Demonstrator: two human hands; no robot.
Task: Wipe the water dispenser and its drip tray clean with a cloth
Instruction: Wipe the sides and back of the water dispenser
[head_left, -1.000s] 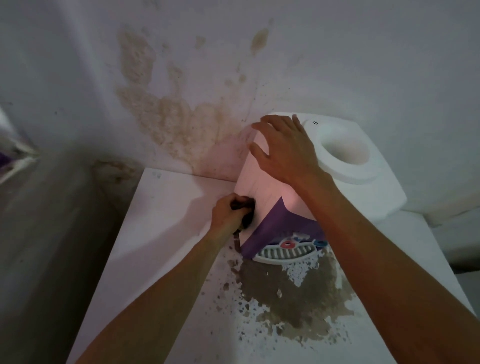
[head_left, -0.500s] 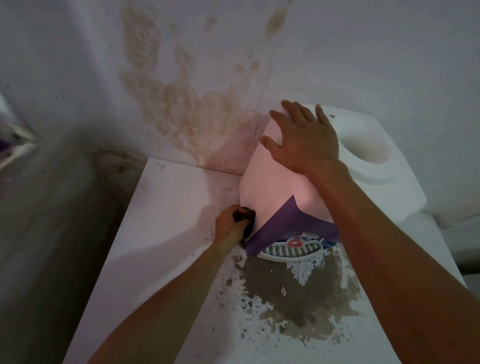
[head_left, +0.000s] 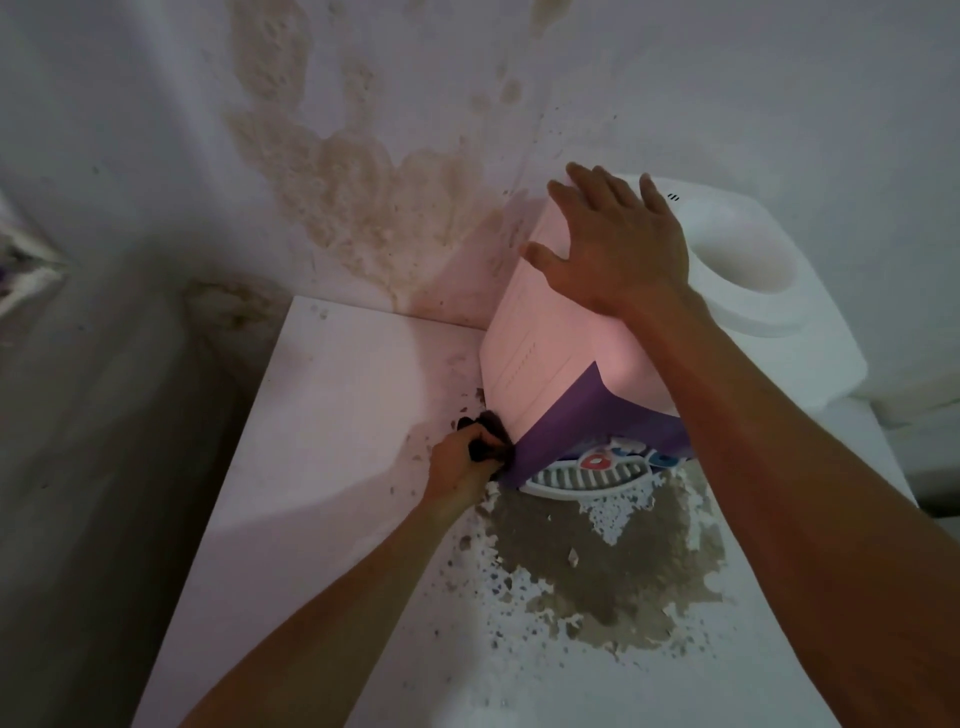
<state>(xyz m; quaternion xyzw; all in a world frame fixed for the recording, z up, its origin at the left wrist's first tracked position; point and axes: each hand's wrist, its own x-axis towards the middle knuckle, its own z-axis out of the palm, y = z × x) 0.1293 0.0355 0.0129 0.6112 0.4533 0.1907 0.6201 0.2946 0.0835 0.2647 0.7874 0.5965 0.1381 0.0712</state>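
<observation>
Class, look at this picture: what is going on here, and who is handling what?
A person is cleaning a water dispenser that stands on a white surface against a stained wall. The left hand grips a dark cloth and presses it to the dispenser's lower left corner. The right hand lies flat on top, steadying it. The drip tray sits at the front, above a large brown patch.

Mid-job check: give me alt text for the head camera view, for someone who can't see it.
The left hand presses a dark crumpled cloth against the lower side edge of a white and purple countertop water dispenser, while the right hand rests spread on its top. A slotted white drip tray sits at the dispenser's foot, on a white surface with peeled brown patches.
</observation>
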